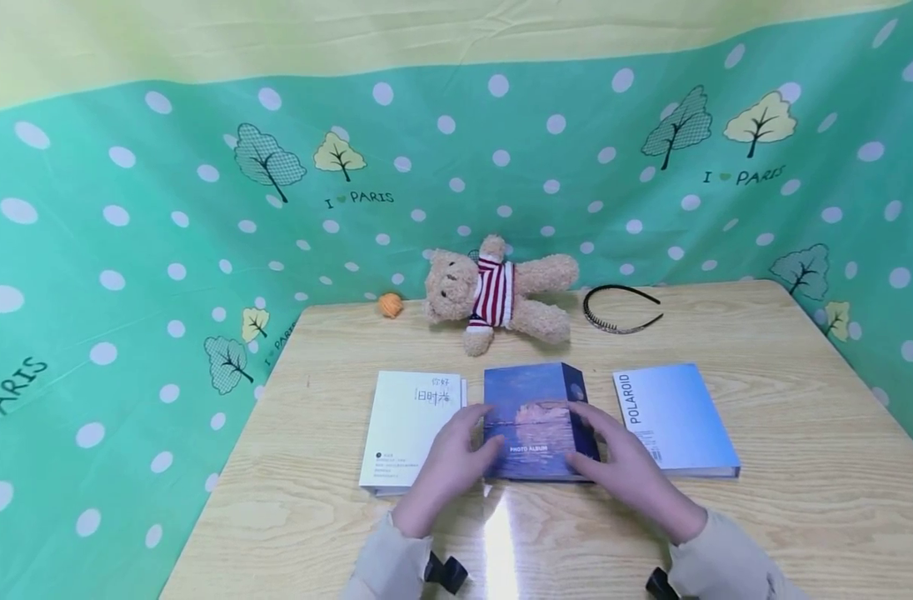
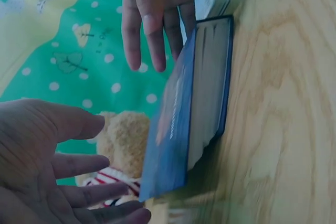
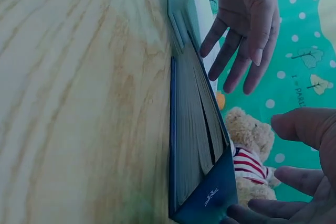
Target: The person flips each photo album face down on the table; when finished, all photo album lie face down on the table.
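A blue photo album [image 1: 527,408] with a seascape cover lies on the table between both hands. My left hand [image 1: 460,454] is at its left edge, with the thumb near the cover and the fingers loosely spread. At the album's right side, my right hand [image 1: 625,458] has its fingers extended by the spine. In the left wrist view, the left hand [image 2: 79,166] shows relaxed fingers just off the album [image 2: 170,114]. The right wrist view shows the right hand [image 3: 304,166] with fingertips close to the album's spine [image 3: 210,192]; page edges face the camera.
A white album [image 1: 407,433] lies left and a light blue Polaroid album [image 1: 674,417] right. Behind them are a teddy bear [image 1: 494,292] in a striped shirt, an orange ball [image 1: 390,305] and a black headband [image 1: 587,308]. A green dotted curtain [image 1: 456,142] backs the table [image 1: 276,492].
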`<state>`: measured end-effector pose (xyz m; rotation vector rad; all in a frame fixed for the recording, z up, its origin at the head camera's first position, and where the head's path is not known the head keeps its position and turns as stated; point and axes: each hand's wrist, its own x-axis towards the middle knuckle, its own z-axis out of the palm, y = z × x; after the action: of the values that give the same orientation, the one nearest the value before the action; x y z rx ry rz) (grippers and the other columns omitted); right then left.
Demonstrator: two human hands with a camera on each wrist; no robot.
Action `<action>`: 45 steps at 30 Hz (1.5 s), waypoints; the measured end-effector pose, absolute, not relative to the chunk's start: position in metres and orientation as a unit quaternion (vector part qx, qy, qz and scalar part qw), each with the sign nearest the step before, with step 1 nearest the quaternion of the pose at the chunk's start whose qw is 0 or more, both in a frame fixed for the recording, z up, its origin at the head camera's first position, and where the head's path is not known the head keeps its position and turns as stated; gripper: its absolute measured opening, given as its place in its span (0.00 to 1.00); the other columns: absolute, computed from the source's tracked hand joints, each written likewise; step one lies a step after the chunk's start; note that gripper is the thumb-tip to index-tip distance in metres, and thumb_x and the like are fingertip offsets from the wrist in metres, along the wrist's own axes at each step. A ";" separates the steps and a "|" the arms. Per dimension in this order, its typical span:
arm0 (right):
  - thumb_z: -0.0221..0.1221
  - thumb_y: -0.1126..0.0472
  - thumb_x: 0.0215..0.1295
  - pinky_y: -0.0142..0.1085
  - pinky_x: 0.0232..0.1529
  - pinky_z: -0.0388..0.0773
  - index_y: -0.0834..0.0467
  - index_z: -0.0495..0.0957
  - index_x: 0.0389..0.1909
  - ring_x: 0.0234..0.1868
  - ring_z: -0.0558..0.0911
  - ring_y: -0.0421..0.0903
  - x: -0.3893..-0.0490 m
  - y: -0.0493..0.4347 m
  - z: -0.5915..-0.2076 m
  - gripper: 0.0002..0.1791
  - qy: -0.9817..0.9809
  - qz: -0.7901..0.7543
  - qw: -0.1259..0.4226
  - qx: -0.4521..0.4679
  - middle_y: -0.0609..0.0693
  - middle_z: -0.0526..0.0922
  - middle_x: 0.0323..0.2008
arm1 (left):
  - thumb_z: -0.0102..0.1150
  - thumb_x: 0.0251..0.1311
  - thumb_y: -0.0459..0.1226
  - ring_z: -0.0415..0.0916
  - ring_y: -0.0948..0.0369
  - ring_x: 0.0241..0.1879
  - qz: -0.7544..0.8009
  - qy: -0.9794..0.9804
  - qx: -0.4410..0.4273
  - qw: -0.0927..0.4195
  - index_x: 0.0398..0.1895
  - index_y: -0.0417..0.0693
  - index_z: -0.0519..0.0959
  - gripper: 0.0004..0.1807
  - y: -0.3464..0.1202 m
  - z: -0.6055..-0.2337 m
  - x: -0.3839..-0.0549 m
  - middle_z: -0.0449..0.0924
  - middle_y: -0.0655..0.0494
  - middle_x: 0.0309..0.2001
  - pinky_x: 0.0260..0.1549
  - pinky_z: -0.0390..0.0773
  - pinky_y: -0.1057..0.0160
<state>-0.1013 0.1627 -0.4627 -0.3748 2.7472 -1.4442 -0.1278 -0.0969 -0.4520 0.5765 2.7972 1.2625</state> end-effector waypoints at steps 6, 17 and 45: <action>0.65 0.63 0.62 0.59 0.61 0.67 0.58 0.64 0.70 0.65 0.68 0.63 -0.107 0.157 -0.457 0.35 0.872 -0.468 -0.014 -0.142 0.63 0.63 0.69 | 0.59 0.64 0.38 0.71 0.47 0.61 0.419 0.892 0.167 -0.019 0.65 0.40 0.71 0.26 -0.112 -0.446 -0.130 0.73 0.44 0.62 0.51 0.78 0.50; 0.65 0.61 0.62 0.57 0.61 0.68 0.57 0.67 0.68 0.62 0.72 0.60 -0.110 0.143 -0.454 0.33 0.852 -0.490 -0.021 -0.181 0.59 0.70 0.65 | 0.60 0.64 0.38 0.70 0.48 0.61 0.383 0.911 0.126 -0.085 0.65 0.42 0.72 0.26 -0.150 -0.438 -0.135 0.73 0.45 0.62 0.52 0.77 0.49; 0.61 0.57 0.67 0.53 0.65 0.65 0.58 0.59 0.72 0.65 0.69 0.62 -0.115 0.095 -0.452 0.36 0.761 -0.569 0.166 -0.264 0.60 0.61 0.71 | 0.64 0.58 0.39 0.55 0.33 0.67 0.286 0.952 0.052 -0.101 0.65 0.34 0.69 0.33 -0.191 -0.449 -0.121 0.50 0.27 0.71 0.63 0.60 0.37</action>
<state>-0.1147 0.0953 -0.4517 -0.7524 2.1669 -1.6202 -0.1214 -0.1907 -0.4487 0.1741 3.1979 0.9611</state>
